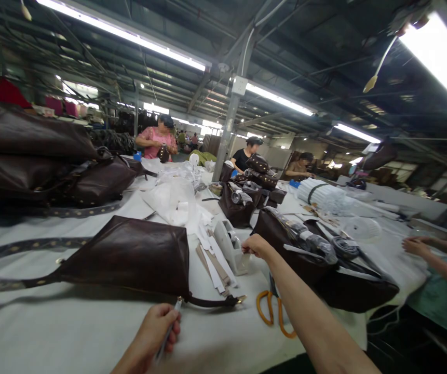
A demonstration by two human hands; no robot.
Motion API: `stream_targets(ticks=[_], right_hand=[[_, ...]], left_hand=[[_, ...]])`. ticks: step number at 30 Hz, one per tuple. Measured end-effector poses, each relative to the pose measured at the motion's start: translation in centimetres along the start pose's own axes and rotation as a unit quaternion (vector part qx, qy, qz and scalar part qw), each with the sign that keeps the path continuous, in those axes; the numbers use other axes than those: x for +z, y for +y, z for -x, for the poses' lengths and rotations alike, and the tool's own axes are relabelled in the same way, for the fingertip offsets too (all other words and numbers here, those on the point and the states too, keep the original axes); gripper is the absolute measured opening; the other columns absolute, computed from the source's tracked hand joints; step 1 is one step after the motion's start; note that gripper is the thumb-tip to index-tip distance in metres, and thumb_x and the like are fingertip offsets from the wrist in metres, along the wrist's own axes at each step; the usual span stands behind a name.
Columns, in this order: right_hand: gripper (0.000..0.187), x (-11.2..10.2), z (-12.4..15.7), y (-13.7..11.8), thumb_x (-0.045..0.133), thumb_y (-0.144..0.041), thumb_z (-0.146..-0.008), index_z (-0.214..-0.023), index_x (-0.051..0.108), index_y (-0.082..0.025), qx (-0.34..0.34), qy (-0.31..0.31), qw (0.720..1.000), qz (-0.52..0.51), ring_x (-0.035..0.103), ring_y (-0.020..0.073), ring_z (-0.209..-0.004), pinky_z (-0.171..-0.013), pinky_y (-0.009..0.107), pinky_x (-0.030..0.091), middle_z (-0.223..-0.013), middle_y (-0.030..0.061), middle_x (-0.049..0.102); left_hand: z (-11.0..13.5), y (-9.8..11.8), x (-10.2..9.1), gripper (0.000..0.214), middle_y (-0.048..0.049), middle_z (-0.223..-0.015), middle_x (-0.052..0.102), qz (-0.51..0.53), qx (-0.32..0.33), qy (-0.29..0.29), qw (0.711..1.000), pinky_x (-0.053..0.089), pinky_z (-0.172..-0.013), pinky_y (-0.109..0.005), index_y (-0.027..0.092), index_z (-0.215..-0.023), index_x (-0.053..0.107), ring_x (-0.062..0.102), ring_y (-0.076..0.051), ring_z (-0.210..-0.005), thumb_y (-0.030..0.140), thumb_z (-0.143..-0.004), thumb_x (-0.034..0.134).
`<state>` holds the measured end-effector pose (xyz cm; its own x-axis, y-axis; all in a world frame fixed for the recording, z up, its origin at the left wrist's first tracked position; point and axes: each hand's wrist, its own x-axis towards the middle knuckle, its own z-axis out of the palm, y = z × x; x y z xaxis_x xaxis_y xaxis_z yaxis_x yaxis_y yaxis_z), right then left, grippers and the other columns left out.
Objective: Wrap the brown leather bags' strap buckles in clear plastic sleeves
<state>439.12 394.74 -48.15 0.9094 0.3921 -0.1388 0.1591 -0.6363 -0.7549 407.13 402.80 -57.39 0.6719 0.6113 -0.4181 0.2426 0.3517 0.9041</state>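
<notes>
My left hand (158, 327) is closed around a slim silvery tool (164, 337), whose exact kind I cannot make out. Its tip meets the lower right corner of a dark brown leather bag (130, 254) lying on the white table. From that corner a short strap (211, 301) with a gold-coloured clasp runs right. My right hand (260, 246) reaches forward, fingers pinched at the front end of a pale tape dispenser (229, 246); what is between them is hidden. Paper and card strips (213, 265) lie beside the dispenser. Orange-handled scissors (272, 309) rest below my right forearm.
Brown bags (32, 156) are piled at left. An open bag (285, 244) with plastic-wrapped parts lies at right, more bags (239, 202) behind it. White wrapping (172, 197) and bundled white tubes (320, 195) lie farther back. Co-workers surround the table; one's hands (418, 246) are at right.
</notes>
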Motion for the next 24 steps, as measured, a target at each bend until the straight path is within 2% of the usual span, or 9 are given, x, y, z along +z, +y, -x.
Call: stream_targets(ticks=[5, 10, 14, 17, 19, 20, 22, 23, 24], right_hand=[[0.025, -1.7, 1.2, 0.6, 0.059, -0.033, -0.091, -0.079, 0.060, -0.011, 0.041, -0.038, 0.998, 0.041, 0.048, 0.0049, -0.046, -0.043, 0.017, 0.041, -0.064, -0.0045, 0.056], [0.031, -1.9, 4.1, 4.3, 0.058, -0.033, -0.091, -0.068, 0.055, -0.013, 0.045, -0.034, 0.996, 0.064, 0.034, 0.0038, -0.039, -0.040, 0.017, 0.030, -0.053, -0.0090, 0.045], [0.033, -0.9, 6.0, 6.0, 0.063, -0.021, -0.082, -0.052, 0.051, -0.015, 0.043, -0.029, 0.995, 0.079, 0.029, 0.0054, -0.037, -0.041, 0.022, 0.022, -0.040, -0.0096, 0.035], [0.033, -0.2, 8.4, 5.3, 0.062, -0.018, -0.073, -0.042, 0.049, -0.016, 0.014, -0.060, 0.996, 0.070, 0.030, 0.0069, -0.038, -0.044, 0.025, 0.019, -0.034, -0.0073, 0.030], [0.024, 0.7, 11.1, 4.0, 0.059, -0.027, -0.075, -0.054, 0.058, -0.016, -0.027, -0.115, 0.992, 0.032, 0.034, 0.0078, -0.041, -0.045, 0.023, 0.023, -0.042, -0.0058, 0.042], [0.020, 1.4, 12.6, 3.2, 0.059, -0.032, -0.075, -0.062, 0.062, -0.016, -0.054, -0.162, 0.985, 0.002, 0.037, 0.0077, -0.044, -0.046, 0.022, 0.024, -0.049, -0.0047, 0.050], [0.021, 3.5, 15.6, 1.6, 0.062, -0.037, -0.073, -0.072, 0.064, -0.016, -0.104, -0.301, 0.945, -0.071, 0.036, 0.0071, -0.046, -0.044, 0.021, 0.023, -0.061, -0.0023, 0.059], [0.021, 4.8, 16.8, 0.8, 0.061, -0.037, -0.073, -0.069, 0.063, -0.016, -0.118, -0.342, 0.929, -0.077, 0.036, 0.0071, -0.045, -0.044, 0.021, 0.023, -0.060, -0.0025, 0.058], [0.021, 6.1, 17.7, 0.2, 0.058, -0.036, -0.074, -0.068, 0.063, -0.016, -0.137, -0.354, 0.923, -0.062, 0.036, 0.0077, -0.045, -0.044, 0.021, 0.024, -0.057, -0.0028, 0.056]], left_hand=[[-0.2, -0.2, -0.2, 0.057, 0.0018, -0.049, 0.053, -0.001, 0.010, -0.006, 1.000, 0.031, -0.035, -0.020, 0.016, -0.063, 0.054, 0.042, -0.008, -0.038, 0.068, -0.048, 0.069], [-0.6, -0.5, -0.2, 0.050, 0.0028, -0.049, 0.052, -0.024, 0.027, -0.006, 0.999, 0.027, -0.033, -0.019, 0.016, -0.064, 0.053, 0.039, -0.007, -0.037, 0.064, -0.056, 0.065], [-0.3, -0.5, 0.1, 0.027, 0.0042, -0.050, 0.050, -0.100, 0.055, 0.016, 0.993, 0.025, -0.034, -0.019, 0.017, -0.065, 0.051, 0.035, -0.007, -0.035, 0.042, -0.075, 0.053], [0.0, -0.8, 0.1, 0.019, 0.0039, -0.048, 0.049, -0.130, 0.068, 0.040, 0.988, 0.026, -0.039, -0.020, 0.017, -0.061, 0.050, 0.036, -0.007, -0.036, 0.026, -0.077, 0.046], [0.1, -1.0, 0.0, 0.021, 0.0033, -0.047, 0.050, -0.145, 0.078, 0.055, 0.985, 0.028, -0.043, -0.021, 0.017, -0.058, 0.050, 0.039, -0.008, -0.039, 0.022, -0.078, 0.046], [0.2, -1.0, 0.0, 0.022, 0.0029, -0.047, 0.051, -0.154, 0.085, 0.062, 0.982, 0.029, -0.046, -0.022, 0.017, -0.057, 0.050, 0.041, -0.009, -0.041, 0.021, -0.078, 0.046], [0.4, -1.0, 0.1, 0.024, 0.0024, -0.048, 0.051, -0.173, 0.100, 0.075, 0.977, 0.030, -0.050, -0.023, 0.018, -0.055, 0.050, 0.045, -0.011, -0.047, 0.022, -0.078, 0.048], [0.5, -0.9, 0.1, 0.025, 0.0023, -0.049, 0.051, -0.183, 0.107, 0.080, 0.974, 0.031, -0.052, -0.023, 0.018, -0.054, 0.050, 0.047, -0.012, -0.050, 0.022, -0.079, 0.048], [0.6, -0.8, 0.1, 0.026, 0.0021, -0.049, 0.052, -0.192, 0.113, 0.084, 0.971, 0.031, -0.054, -0.024, 0.018, -0.053, 0.049, 0.049, -0.013, -0.052, 0.021, -0.079, 0.048]])
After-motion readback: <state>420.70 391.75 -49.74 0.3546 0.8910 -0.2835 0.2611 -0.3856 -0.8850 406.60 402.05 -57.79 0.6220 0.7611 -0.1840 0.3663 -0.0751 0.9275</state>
